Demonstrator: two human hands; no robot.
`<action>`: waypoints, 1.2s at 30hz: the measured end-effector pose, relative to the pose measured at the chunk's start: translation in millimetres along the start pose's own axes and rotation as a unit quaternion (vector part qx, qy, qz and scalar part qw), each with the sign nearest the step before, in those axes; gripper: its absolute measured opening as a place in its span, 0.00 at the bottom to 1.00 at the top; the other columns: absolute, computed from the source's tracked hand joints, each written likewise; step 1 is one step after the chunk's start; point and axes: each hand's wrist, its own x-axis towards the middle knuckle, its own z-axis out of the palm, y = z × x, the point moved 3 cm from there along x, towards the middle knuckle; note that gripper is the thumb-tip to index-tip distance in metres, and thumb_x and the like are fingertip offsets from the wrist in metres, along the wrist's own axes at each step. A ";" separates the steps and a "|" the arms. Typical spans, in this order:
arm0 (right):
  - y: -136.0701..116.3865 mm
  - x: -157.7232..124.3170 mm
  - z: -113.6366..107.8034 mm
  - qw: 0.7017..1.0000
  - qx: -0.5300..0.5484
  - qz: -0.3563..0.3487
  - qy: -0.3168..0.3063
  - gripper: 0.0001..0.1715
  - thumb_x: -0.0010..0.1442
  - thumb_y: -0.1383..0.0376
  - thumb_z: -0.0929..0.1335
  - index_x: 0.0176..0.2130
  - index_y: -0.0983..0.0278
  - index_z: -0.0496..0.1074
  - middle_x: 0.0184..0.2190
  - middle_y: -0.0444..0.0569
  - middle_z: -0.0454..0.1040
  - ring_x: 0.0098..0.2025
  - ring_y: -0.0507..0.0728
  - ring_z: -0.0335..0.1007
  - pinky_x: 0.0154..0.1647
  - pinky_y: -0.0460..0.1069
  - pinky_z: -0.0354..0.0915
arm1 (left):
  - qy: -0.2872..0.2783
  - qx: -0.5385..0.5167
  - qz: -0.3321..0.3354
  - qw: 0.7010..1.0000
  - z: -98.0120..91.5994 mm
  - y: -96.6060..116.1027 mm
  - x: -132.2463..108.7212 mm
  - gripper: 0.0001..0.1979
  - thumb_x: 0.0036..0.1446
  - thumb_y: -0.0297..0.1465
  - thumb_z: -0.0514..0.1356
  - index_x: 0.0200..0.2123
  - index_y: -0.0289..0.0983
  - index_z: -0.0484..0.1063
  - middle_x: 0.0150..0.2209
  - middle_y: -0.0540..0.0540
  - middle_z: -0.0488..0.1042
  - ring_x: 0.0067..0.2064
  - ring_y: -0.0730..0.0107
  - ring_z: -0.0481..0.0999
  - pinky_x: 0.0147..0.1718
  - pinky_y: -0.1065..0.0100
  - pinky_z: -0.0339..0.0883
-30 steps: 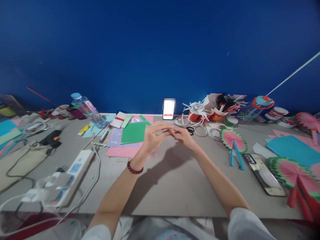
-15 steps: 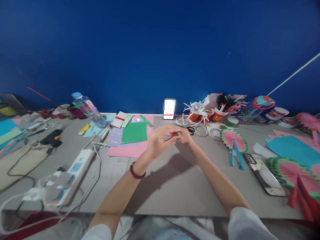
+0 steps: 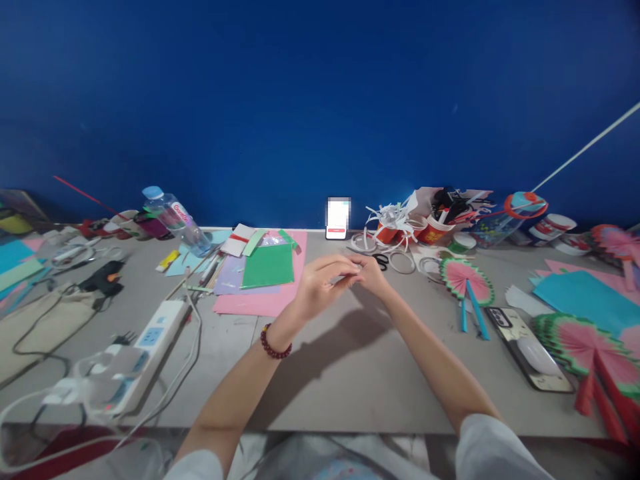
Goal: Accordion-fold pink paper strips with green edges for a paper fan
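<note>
Raised over the middle of the table, my left hand [image 3: 325, 283] and my right hand [image 3: 370, 275] meet at the fingertips. A dark red bead bracelet [image 3: 275, 343] circles my left wrist. The left fingers bend over and close against the thumb. My right fingers are pinched together right beside them. Whatever small thing lies between the fingertips is hidden now. Behind my right hand lie black-handled scissors [image 3: 381, 261], partly covered. Left of my hands is a green paper sheet [image 3: 268, 267] on pink paper [image 3: 245, 305].
A lit phone [image 3: 337, 219] leans against the blue wall. On the right are a watermelon paper fan [image 3: 467, 280], another phone [image 3: 510, 347] with a white mouse [image 3: 537, 355], and cups of pens [image 3: 437, 230]. A power strip [image 3: 155, 340] with cables and a bottle [image 3: 180, 223] stand left.
The fingertips have drawn closer together, and the small reddish bit that showed between them is now covered. My arms have hardly moved.
</note>
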 end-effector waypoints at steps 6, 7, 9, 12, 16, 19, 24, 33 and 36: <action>-0.7 0.0 0.7 1.000 -0.005 0.008 0.012 0.09 0.52 0.62 0.68 0.31 0.63 0.78 0.33 0.51 0.81 0.39 0.61 0.76 0.44 0.54 0.68 | -0.010 0.059 0.029 0.998 -0.1 1.3 -2.6 0.03 0.57 0.26 0.60 0.32 0.38 0.74 0.34 0.44 0.78 0.38 0.69 0.78 0.38 0.68 0.73; -0.8 0.0 0.6 1.000 -0.006 0.010 0.013 0.09 0.52 0.63 0.68 0.31 0.63 0.78 0.33 0.51 0.81 0.39 0.61 0.76 0.44 0.53 0.68 | -0.006 0.060 0.036 0.998 -0.2 1.7 -2.6 0.03 0.57 0.26 0.60 0.33 0.38 0.74 0.34 0.44 0.78 0.38 0.69 0.78 0.38 0.68 0.73; -0.6 -0.2 0.2 1.000 -0.005 0.015 0.014 0.10 0.52 0.64 0.67 0.31 0.63 0.78 0.33 0.51 0.81 0.39 0.60 0.76 0.44 0.53 0.68 | -0.002 0.053 0.042 0.998 0.0 1.6 -2.4 0.03 0.57 0.25 0.60 0.34 0.37 0.74 0.34 0.44 0.78 0.38 0.70 0.78 0.38 0.69 0.73; 1.0 -0.1 -0.9 1.000 -0.003 0.017 0.020 0.11 0.52 0.65 0.66 0.33 0.64 0.79 0.34 0.52 0.81 0.38 0.60 0.76 0.42 0.52 0.68 | -0.002 0.036 0.039 0.999 0.8 -0.4 -1.8 0.02 0.56 0.27 0.62 0.34 0.37 0.75 0.34 0.44 0.78 0.37 0.70 0.78 0.38 0.69 0.74; 5.7 1.1 -0.3 0.999 -0.001 0.012 0.031 0.11 0.51 0.64 0.66 0.31 0.65 0.79 0.33 0.51 0.81 0.36 0.59 0.76 0.41 0.52 0.68 | 0.001 0.025 0.052 0.998 0.6 -2.1 -1.4 0.07 0.54 0.27 0.64 0.38 0.35 0.74 0.37 0.43 0.78 0.39 0.70 0.78 0.39 0.69 0.75; 8.5 1.9 1.0 0.999 0.003 0.014 0.037 0.10 0.50 0.64 0.67 0.30 0.64 0.78 0.31 0.49 0.81 0.34 0.58 0.75 0.39 0.52 0.68 | 0.005 0.033 0.055 0.998 -0.5 -2.8 -1.3 0.11 0.53 0.28 0.65 0.41 0.35 0.74 0.39 0.42 0.77 0.41 0.69 0.78 0.39 0.68 0.77; 9.1 1.6 1.2 0.999 0.009 0.015 0.037 0.11 0.50 0.64 0.67 0.31 0.64 0.79 0.32 0.49 0.80 0.34 0.58 0.75 0.38 0.52 0.69 | -0.003 0.034 0.065 0.997 -0.4 -2.9 -1.5 0.12 0.53 0.29 0.65 0.42 0.36 0.73 0.40 0.42 0.77 0.42 0.68 0.78 0.39 0.68 0.77; 17.4 2.5 1.6 0.998 0.013 0.010 0.059 0.11 0.52 0.63 0.67 0.34 0.63 0.77 0.34 0.49 0.80 0.38 0.57 0.75 0.42 0.52 0.68 | 0.025 0.087 0.092 0.992 -11.4 -7.9 5.2 0.05 0.54 0.28 0.64 0.36 0.36 0.74 0.37 0.44 0.77 0.39 0.71 0.77 0.39 0.70 0.75; 16.9 3.1 -2.6 0.998 0.019 -0.001 0.068 0.10 0.54 0.63 0.66 0.36 0.63 0.76 0.34 0.49 0.79 0.38 0.56 0.74 0.40 0.51 0.68 | 0.042 0.119 0.051 0.991 -29.2 -19.5 10.2 0.05 0.54 0.31 0.64 0.33 0.36 0.74 0.36 0.44 0.77 0.39 0.70 0.77 0.39 0.68 0.74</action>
